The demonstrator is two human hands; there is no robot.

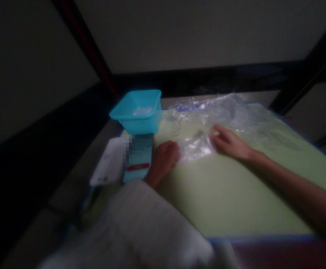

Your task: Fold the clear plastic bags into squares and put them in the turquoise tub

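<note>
A small clear plastic bag (196, 148) lies between my hands, just above or on the pale yellow-green mat (221, 198). My left hand (166, 156) has its fingers curled closed on the bag's left end. At the opposite end, my right hand (226, 141) pinches the bag's edge between thumb and fingers. The picture is blurred and dim, so I cannot make out whether anything is inside the bag. Behind the hands spreads a heap of crumpled clear plastic bags (224, 108).
A turquoise plastic basket (143, 126) stands at the mat's back left, with something pale inside. In front of it lies a light blue printed packet or booklet (136, 173), partly pixelated, beside a white flat object (108, 164). A light cloth (151, 224) covers the lower left foreground.
</note>
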